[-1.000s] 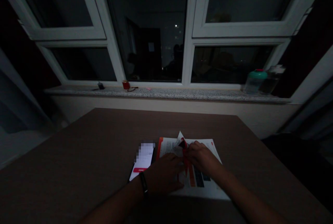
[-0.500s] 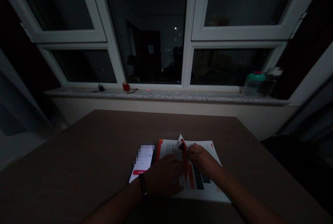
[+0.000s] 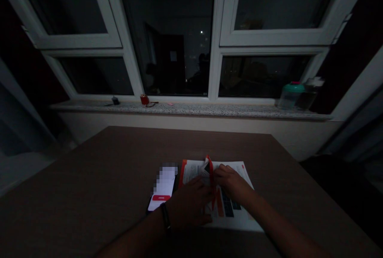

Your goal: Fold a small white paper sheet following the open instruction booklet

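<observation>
A printed booklet (image 3: 236,223) with orange and dark blocks lies on the brown table in front of me. One folded page (image 3: 210,170) with a red edge stands up from it between my hands. My left hand (image 3: 193,200), with a dark band at the wrist, rests over the booklet's left half, fingers stretched out beside the fold. Curled fingers of my right hand (image 3: 230,182) grip the page from its right side; the fingertips are partly hidden. A phone (image 3: 164,184) with a lit screen lies just left of the booklet.
The brown table (image 3: 119,162) reaches to a wall below a stone windowsill (image 3: 191,108). On the sill stand a small red jar (image 3: 144,99), a small dark bottle (image 3: 115,100), glasses (image 3: 152,104) and a large green-topped bottle (image 3: 290,95). The room is dim.
The raised page's shape has shifted: its white tip no longer sticks up and its red edge now shows at the top. Both hands stay almost in place.
</observation>
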Demonstrator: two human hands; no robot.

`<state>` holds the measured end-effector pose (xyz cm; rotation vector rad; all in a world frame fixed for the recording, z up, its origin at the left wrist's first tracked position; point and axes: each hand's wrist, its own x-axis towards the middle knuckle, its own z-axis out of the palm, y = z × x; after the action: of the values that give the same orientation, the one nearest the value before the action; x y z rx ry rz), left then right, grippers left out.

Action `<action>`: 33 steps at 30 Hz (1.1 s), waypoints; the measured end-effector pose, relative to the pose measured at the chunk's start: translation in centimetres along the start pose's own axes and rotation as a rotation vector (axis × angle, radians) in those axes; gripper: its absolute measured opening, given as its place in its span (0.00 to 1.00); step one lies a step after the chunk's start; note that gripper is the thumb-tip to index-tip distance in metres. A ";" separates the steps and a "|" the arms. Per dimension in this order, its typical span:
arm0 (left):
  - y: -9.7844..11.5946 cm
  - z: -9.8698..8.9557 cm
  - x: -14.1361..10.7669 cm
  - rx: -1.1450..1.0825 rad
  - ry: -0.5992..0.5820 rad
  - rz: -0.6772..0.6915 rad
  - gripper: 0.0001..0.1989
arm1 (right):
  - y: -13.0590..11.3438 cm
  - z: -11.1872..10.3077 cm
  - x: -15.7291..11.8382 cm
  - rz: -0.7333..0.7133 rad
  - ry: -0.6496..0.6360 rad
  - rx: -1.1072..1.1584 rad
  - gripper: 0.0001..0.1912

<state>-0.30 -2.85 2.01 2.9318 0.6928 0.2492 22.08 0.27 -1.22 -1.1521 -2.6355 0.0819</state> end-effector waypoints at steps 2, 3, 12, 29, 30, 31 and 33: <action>0.0 0.1 0.0 -0.004 0.011 0.000 0.25 | -0.5 0.0 -0.2 0.014 -0.005 -0.015 0.08; 0.0 0.1 0.0 -0.009 0.015 0.000 0.25 | -0.7 0.1 -0.2 0.006 0.000 -0.013 0.08; 0.0 0.4 0.3 -0.051 0.152 -0.125 0.03 | -1.7 0.3 -0.1 0.012 -0.016 0.034 0.10; -2.6 1.9 1.6 0.078 0.202 -0.660 0.07 | -2.2 0.9 -0.2 -0.015 0.011 -0.032 0.15; -2.6 1.8 1.8 0.084 0.196 -0.660 0.06 | -2.2 1.0 -0.2 -0.017 0.010 -0.037 0.15; -2.6 1.8 1.9 0.089 0.190 -0.662 0.05 | -2.2 1.0 -0.2 -0.020 0.006 -0.040 0.16; -2.7 1.7 2.1 0.093 0.177 -0.668 0.05 | -2.3 1.0 -0.2 -0.024 0.001 -0.042 0.18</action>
<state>0.68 0.36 0.21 2.5793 1.6786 0.4082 20.33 -1.34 -1.84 -1.1327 -2.6622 0.0213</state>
